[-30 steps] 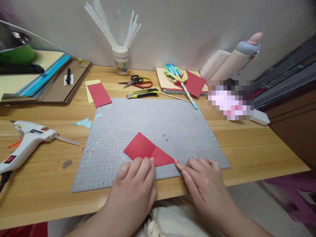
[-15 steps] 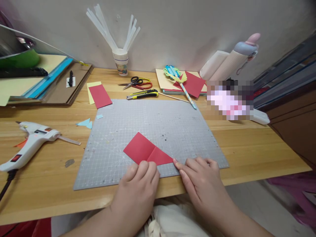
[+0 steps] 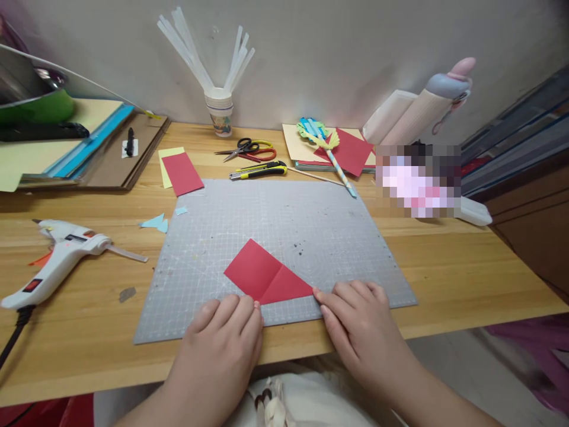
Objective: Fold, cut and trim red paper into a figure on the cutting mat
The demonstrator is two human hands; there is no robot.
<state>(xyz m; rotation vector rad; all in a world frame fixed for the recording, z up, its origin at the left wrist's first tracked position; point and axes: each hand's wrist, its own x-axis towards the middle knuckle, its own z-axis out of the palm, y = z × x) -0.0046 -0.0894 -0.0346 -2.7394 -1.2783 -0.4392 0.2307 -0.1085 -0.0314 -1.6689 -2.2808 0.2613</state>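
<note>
A sheet of red paper point(image 3: 260, 270) lies on the grey cutting mat point(image 3: 338, 237). Its right part is folded into a triangle, with a crease running up the middle. My left hand point(image 3: 224, 341) is closed, its fingers curled and bunched at the paper's lower corner. At the pointed right tip, my right hand point(image 3: 360, 320) is closed too, with the index fingertip pressing on the paper and the other fingers bent. The undersides of both hands are hidden.
Behind the mat lie a utility knife point(image 3: 258, 171), scissors point(image 3: 242, 148) and a cup point(image 3: 219, 112) of glue sticks. A glue gun point(image 3: 66, 255) is at left. Red card point(image 3: 182, 172) and a paper flower point(image 3: 317, 130) lie farther back.
My left hand has slid left along the folded edge to the lower corner, uncovering more of the triangle. The right hand stays at the right tip.
</note>
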